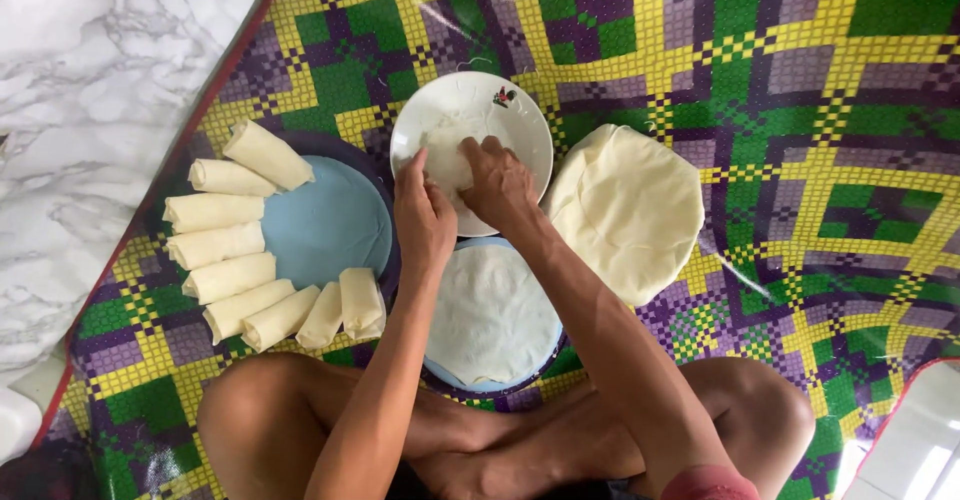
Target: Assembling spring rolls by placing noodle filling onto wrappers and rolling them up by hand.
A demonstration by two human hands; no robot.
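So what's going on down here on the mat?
A person sits cross-legged on a chequered mat. Both hands, the left hand and the right hand, work at a white plate that holds something pale. Below it a flat wrapper lies open on a blue plate. Finished rolls line the blue tray at the left, and a stack of wrappers sits at the right.

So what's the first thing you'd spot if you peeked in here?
The bright mat of green, purple and yellow squares fills the floor. On the left, pale rolls ring a blue plate. In the middle, the left hand and right hand meet over a white plate, beside a wrapper stack.
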